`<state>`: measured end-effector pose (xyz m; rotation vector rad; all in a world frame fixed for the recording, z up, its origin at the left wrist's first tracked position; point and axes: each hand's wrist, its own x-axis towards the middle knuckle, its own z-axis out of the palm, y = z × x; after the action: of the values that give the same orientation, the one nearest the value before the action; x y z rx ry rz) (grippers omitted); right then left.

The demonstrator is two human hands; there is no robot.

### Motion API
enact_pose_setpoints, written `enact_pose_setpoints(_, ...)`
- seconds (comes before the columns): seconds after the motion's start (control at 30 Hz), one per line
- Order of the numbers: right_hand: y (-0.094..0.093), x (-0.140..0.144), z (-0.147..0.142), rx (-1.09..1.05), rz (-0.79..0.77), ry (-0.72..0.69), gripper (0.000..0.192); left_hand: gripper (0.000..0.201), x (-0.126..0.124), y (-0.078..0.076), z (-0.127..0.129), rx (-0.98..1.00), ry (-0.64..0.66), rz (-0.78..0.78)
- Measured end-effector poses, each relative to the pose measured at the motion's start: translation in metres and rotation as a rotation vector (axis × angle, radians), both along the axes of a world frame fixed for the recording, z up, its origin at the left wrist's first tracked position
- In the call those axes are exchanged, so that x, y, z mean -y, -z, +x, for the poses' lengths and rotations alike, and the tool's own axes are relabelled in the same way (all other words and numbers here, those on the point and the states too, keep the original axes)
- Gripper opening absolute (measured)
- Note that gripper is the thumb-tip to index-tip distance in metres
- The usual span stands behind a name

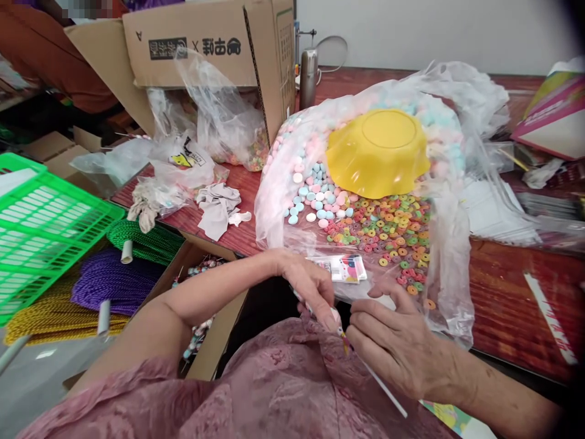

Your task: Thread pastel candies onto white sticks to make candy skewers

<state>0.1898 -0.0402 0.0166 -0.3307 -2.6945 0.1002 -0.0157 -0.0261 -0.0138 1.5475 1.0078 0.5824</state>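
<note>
Head view places both of your hands low at centre, just over your lap and at the near edge of the table. Your left hand [311, 286] is curled, thumb and fingertips pinched shut on the upper end of a thin white stick [384, 387]; a few small coloured pieces sit on the stick at the pinch, too blurred to identify. Your right hand [397, 347] is closed loosely around the same stick lower down, and the stick's free end runs out beneath it, slanting down and to the right over your pink garment.

Just beyond your left hand a small printed packet [342, 268] lies against the front of a large clear plastic bag [452, 274]. The bag rests on the red-brown table [512, 292] and holds multicoloured candy rings [388, 228] at the near side and pale round candies [315, 195] behind them. A yellow bowl [377, 152] sits upside down on top of the candy.

Further left, a crumpled grey cloth [217, 207] lies on the table, with a cardboard box [205, 49] behind it. A green plastic basket [41, 231] and bundles of green, purple and yellow cord [109, 280] sit well apart at far left.
</note>
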Motion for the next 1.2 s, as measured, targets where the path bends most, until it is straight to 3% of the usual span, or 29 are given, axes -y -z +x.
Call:
enact_pose_setpoints(0.13,0.010,-0.025,0.004,0.016,0.046,0.222,0.023,0.012,0.012,-0.020,0.008,-0.158,0.109,0.385)
enact_pose_setpoints(0.2,0.010,-0.044,0.006,-0.079,0.041,0.364,0.024,0.011,0.013,-0.029,0.013,-0.206,0.209,0.605)
enact_pose_setpoints(0.3,0.000,-0.060,0.005,-0.400,-0.242,0.546,0.023,0.012,-0.003,-0.033,0.018,-0.309,0.375,0.847)
enact_pose_setpoints(0.37,-0.008,-0.056,-0.002,-0.548,-0.562,0.538,0.020,0.012,-0.024,-0.029,0.019,-0.321,0.336,0.798)
enact_pose_setpoints(0.43,-0.011,-0.045,-0.011,-0.538,-0.864,0.440,0.021,0.020,-0.045,-0.025,0.017,-0.183,0.133,0.594)
enact_pose_setpoints(0.53,-0.004,-0.035,-0.022,-0.440,-1.114,0.318,0.026,0.029,-0.058,-0.020,0.007,0.121,-0.112,0.379)
enact_pose_setpoints(0.6,0.004,-0.036,-0.027,-0.430,-0.995,0.354,0.025,0.039,-0.048,-0.018,-0.002,0.268,-0.177,0.249)
enact_pose_setpoints(0.7,0.019,-0.040,-0.038,-0.405,-0.356,0.438,0.024,0.069,-0.016,-0.009,-0.018,0.389,-0.204,-0.015)
enact_pose_setpoints(0.77,0.029,-0.039,-0.051,-0.370,-0.012,0.393,0.026,0.071,0.007,0.000,-0.030,0.343,-0.164,-0.141)
enact_pose_setpoints(0.83,0.040,-0.035,-0.068,-0.389,-0.012,0.327,0.026,0.044,0.024,0.011,-0.043,0.274,-0.117,-0.251)
enact_pose_setpoints(0.87,0.044,-0.033,-0.078,-0.409,-0.173,0.308,0.023,0.036,0.029,0.016,-0.050,0.212,-0.125,-0.243)
enact_pose_setpoints(0.93,0.053,-0.028,-0.099,-0.446,-0.681,0.319,0.016,0.026,0.034,0.025,-0.066,0.006,-0.238,0.014)
enact_pose_setpoints(1.0,0.060,-0.021,-0.120,-0.442,-1.132,0.337,0.011,0.019,0.035,0.031,-0.085,-0.270,-0.360,0.493)
enact_pose_setpoints(1.07,0.066,-0.012,-0.139,-0.391,-1.340,0.307,0.012,0.022,0.037,0.038,-0.105,-0.483,-0.349,0.903)
enact_pose_setpoints(1.1,0.069,-0.007,-0.146,-0.355,-1.389,0.281,0.015,0.026,0.040,0.041,-0.115,-0.541,-0.312,1.029)
enact_pose_setpoints(1.2,0.070,0.003,-0.148,-0.284,-1.511,0.230,0.016,0.036,0.052,0.049,-0.138,-0.556,-0.241,1.192)
